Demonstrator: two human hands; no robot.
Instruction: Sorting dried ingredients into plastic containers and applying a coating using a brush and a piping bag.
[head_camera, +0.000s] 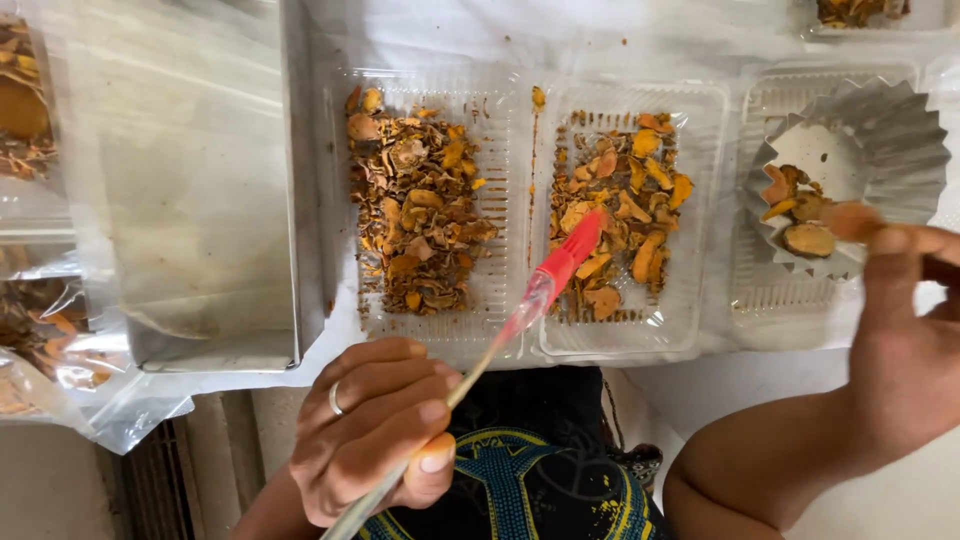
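My left hand (375, 425) fingers clamped on red-tipped brush (560, 265); right hand (900, 340) pinching orange slice (850, 220) above fluted cup (860, 150). Risk: loose pinch drops slice outside cup.

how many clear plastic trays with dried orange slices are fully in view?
2. One clear plastic tray holds darker scraps, centre-left; another clear plastic tray holds brighter slices, centre, under the red-tipped brush. A third sits under the fluted foil cup; more may be cropped.

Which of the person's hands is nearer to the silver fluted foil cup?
Right. The right hand holds an orange slice at the silver fluted foil cup's lower edge. The left hand, gripping a red-tipped brush, sits well to the cup's lower left.
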